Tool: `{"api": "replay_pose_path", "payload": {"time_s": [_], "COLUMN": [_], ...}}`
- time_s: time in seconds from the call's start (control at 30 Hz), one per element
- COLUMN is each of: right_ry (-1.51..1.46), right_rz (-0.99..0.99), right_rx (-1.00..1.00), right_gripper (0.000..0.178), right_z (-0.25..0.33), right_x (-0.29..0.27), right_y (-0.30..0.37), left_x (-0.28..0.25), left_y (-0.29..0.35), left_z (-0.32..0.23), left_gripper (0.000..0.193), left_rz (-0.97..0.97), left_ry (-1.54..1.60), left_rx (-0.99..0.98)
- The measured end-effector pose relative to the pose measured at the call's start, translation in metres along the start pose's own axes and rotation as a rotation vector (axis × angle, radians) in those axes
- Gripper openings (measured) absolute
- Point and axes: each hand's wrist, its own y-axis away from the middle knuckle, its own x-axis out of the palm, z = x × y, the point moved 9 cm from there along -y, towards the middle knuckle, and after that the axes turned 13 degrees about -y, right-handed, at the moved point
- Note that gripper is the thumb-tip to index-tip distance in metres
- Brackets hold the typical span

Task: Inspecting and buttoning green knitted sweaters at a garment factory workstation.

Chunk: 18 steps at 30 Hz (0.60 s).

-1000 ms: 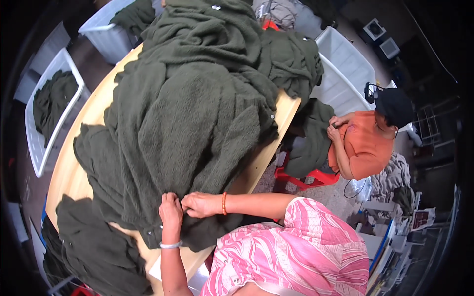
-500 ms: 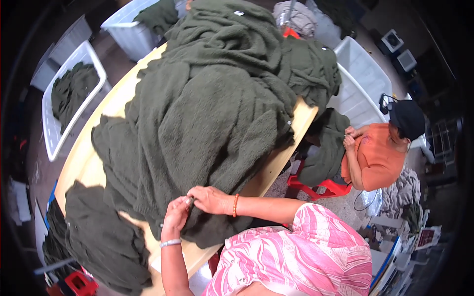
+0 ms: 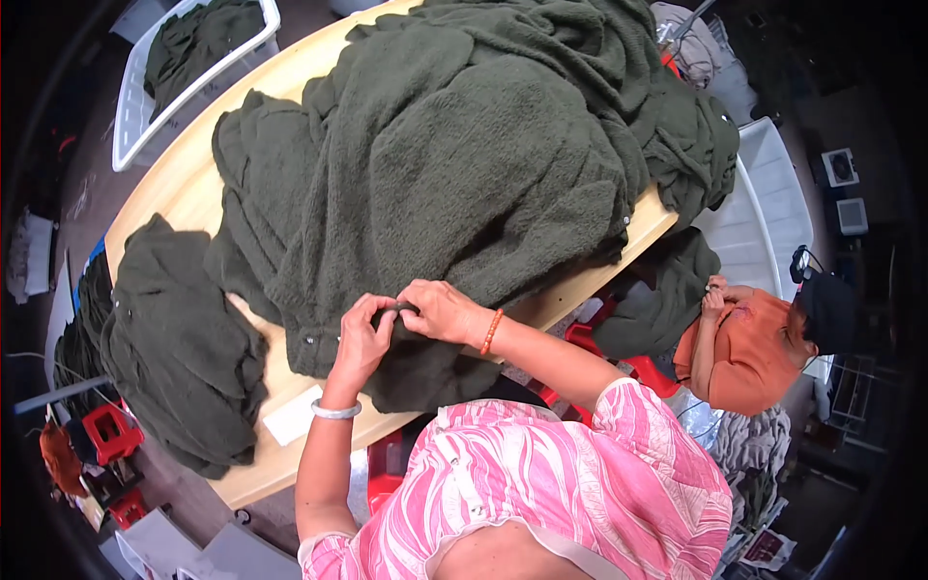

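A large dark green fleece garment [image 3: 483,164] lies heaped over the table, its near edge hanging toward me. My left hand [image 3: 360,343] is closed on a fold at that edge, thumb and fingers pinching it. Close beside it, my right hand [image 3: 445,314] is closed on the same fold, which shows as a dark strip between the two hands. Small shiny round fasteners dot the garment's edges, one just left of my left hand. What lies under my fingertips is hidden.
The wooden table [image 3: 179,188] bears another dark green fleece bundle [image 3: 184,348] at left and a white paper [image 3: 292,416] near its front edge. Plastic bins stand beyond, one white bin [image 3: 198,92] holding green cloth. A person in orange [image 3: 739,358] sits at right handling green cloth.
The view has shifted, so the table and garment appear higher. My hands are slightly farther apart, with a strip of the fleece now showing between them.
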Motion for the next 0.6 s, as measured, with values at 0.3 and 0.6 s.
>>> {"api": "replay_pose_path", "payload": {"time_s": [0.3,0.6], "right_ry": [-0.121,0.002], "right_rz": [0.110,-0.016], "right_rx": [0.149,0.032], "right_gripper": [0.019,0.017], "right_z": [-0.002,-0.011], "right_x": [-0.004,0.002], "right_y": [-0.003,0.002], "left_x": [0.022,0.020], "left_y": [0.001,-0.004], "left_z": [0.032,0.024], "left_gripper": [0.009,0.009], "left_rz": [0.130,0.093], "left_ry": [0.190,0.081], "left_rx": [-0.162,-0.118]}}
